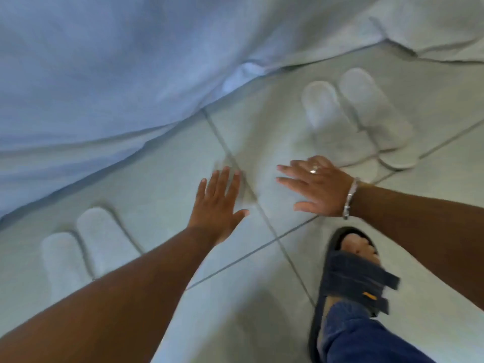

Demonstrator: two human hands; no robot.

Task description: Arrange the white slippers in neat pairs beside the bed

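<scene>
Two pairs of white slippers lie on the pale tiled floor beside the bed. One pair (358, 116) sits side by side at the upper right, toes toward the bed. The other pair (86, 250) lies at the lower left, partly hidden by my left forearm. My left hand (218, 205) hovers over the floor between the pairs, flat, fingers spread, holding nothing. My right hand (317, 187), with a ring and a silver bracelet, is also flat and empty, just below the upper-right pair. The frame is motion-blurred.
The bed's white sheet (117, 74) hangs down across the upper left. A second white bedding edge (432, 24) shows at the top right. My foot in a dark blue strapped sandal (351, 279) stands on the tiles at the lower right.
</scene>
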